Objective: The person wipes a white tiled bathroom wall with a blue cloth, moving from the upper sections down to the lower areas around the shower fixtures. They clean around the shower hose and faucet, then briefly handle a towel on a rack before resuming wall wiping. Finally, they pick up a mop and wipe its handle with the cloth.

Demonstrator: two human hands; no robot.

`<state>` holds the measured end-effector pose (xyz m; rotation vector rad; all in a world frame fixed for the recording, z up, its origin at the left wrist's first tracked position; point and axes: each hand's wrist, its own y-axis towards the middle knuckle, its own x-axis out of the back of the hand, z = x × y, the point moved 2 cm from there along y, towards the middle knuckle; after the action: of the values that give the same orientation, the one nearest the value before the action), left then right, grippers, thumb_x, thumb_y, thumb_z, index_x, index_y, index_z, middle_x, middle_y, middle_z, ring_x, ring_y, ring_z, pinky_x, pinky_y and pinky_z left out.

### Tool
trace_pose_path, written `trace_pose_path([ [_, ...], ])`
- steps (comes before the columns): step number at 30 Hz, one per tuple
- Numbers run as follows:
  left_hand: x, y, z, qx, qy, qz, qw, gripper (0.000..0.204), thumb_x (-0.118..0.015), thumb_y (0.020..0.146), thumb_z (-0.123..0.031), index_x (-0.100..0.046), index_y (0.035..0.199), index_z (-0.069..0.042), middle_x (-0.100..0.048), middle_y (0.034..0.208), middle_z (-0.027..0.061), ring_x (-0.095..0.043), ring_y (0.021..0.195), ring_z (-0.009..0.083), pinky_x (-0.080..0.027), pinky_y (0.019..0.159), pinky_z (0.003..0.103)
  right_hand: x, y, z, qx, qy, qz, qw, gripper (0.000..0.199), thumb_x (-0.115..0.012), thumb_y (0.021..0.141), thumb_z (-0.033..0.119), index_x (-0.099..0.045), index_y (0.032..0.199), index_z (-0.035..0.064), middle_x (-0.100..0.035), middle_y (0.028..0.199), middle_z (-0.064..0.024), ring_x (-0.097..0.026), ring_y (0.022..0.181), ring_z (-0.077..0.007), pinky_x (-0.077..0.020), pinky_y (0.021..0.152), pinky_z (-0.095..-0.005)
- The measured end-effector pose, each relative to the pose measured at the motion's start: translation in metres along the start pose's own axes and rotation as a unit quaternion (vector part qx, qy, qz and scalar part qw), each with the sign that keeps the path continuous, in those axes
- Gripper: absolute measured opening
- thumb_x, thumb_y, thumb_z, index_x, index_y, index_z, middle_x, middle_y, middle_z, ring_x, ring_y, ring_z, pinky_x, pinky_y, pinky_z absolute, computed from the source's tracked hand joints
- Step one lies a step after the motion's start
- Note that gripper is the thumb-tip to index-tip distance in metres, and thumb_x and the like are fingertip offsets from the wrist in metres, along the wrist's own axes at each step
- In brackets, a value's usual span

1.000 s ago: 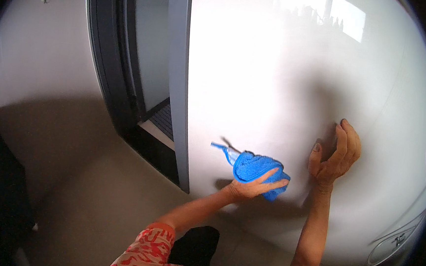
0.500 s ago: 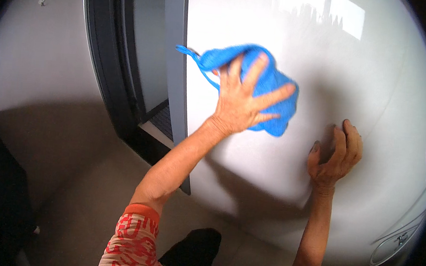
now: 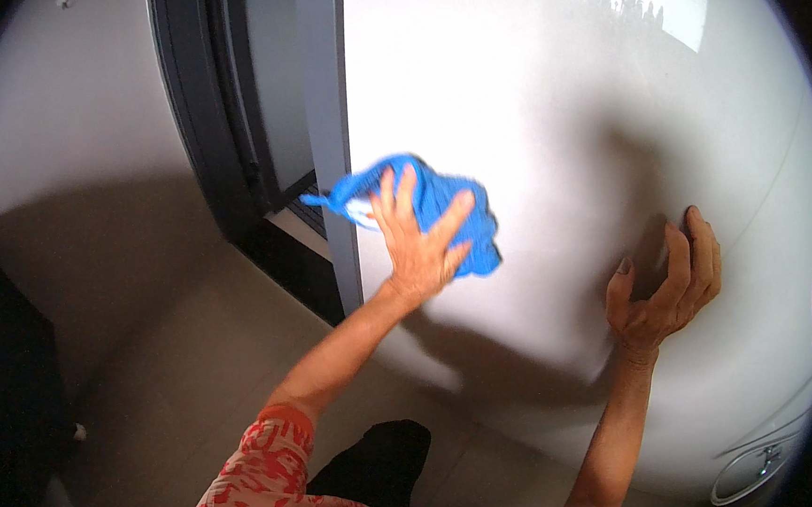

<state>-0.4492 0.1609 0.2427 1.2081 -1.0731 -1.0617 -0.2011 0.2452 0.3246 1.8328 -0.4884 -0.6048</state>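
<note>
A blue cleaning cloth point(image 3: 476, 228) with a small hanging loop lies against the glossy white wall point(image 3: 540, 93), close to the grey door frame. My left hand point(image 3: 413, 254) holds it there, palm down, its fingers spread across the fabric. Part of the cloth is hidden under the hand. Farther right, my right hand point(image 3: 669, 295) is empty, with bent fingers apart and fingertips at the wall. Whether its palm touches the surface cannot be seen.
Left of the wall is a doorway with a grey frame point(image 3: 322, 69) and a dark sill point(image 3: 288, 264). A chrome fixture with a looped hose point(image 3: 756, 466) sits low at right. A dark panel point(image 3: 13, 358) stands at left, and a small hook point(image 3: 63, 0) is on the left wall.
My left hand has moved down and to the left with the cloth, nearer the door frame. My right hand sits slightly farther right in the picture, and the view has shifted a little.
</note>
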Motion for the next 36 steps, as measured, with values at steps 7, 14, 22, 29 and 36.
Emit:
trace_pose_path([
  [7,0.011,-0.020,-0.028,-0.052,-0.038,0.081,0.995,0.060,-0.076,0.063,-0.028,-0.055,0.117,-0.042,-0.019,0.139,0.0223,-0.031,0.114,0.0431,-0.033,0.084,0.055,0.000,0.099,-0.006,0.026,0.031,-0.023,0.999,0.040,-0.054,0.077,0.023,-0.051,0.113,0.0073,-0.051,0.120,-0.0167,-0.045,0.111,-0.0313,-0.0345,0.093,-0.0440],
  [14,0.124,0.080,-0.070,-0.086,-0.070,0.227,0.967,0.055,-0.061,0.077,-0.011,-0.052,0.122,-0.041,-0.035,0.132,0.0227,-0.055,0.092,0.0391,-0.048,0.079,0.046,0.065,0.186,0.036,-0.007,0.121,-0.037,0.992,0.047,-0.057,0.076,0.029,-0.048,0.115,0.0046,-0.048,0.119,-0.0198,-0.044,0.109,-0.0334,-0.0332,0.092,-0.0447],
  [22,0.290,0.288,-0.062,-0.229,0.029,0.097,0.968,0.066,-0.072,0.062,-0.052,-0.046,0.123,-0.048,-0.031,0.140,0.0091,-0.038,0.120,0.0270,-0.034,0.085,0.042,0.161,0.283,0.094,0.004,0.130,-0.012,0.991,0.047,-0.059,0.074,0.025,-0.048,0.114,0.0035,-0.046,0.121,-0.0202,-0.043,0.110,-0.0341,-0.0337,0.092,-0.0453],
  [29,0.440,0.375,-0.058,-0.115,0.065,0.033,0.991,0.066,-0.072,0.061,-0.051,-0.046,0.122,-0.049,-0.024,0.142,0.0105,-0.025,0.127,0.0363,-0.019,0.097,0.062,0.270,0.364,0.136,0.001,0.130,-0.021,0.991,0.048,-0.060,0.071,0.020,-0.048,0.114,0.0042,-0.048,0.120,-0.0189,-0.044,0.110,-0.0342,-0.0339,0.092,-0.0450],
  [36,0.563,0.386,-0.057,0.019,0.007,-0.022,1.000,0.065,-0.077,0.063,-0.029,-0.053,0.123,-0.035,-0.021,0.142,0.0177,-0.020,0.127,0.0442,-0.017,0.096,0.064,0.384,0.444,0.156,0.013,0.104,-0.030,0.994,0.047,-0.058,0.073,0.022,-0.047,0.115,0.0057,-0.049,0.119,-0.0186,-0.044,0.110,-0.0335,-0.0347,0.093,-0.0460],
])
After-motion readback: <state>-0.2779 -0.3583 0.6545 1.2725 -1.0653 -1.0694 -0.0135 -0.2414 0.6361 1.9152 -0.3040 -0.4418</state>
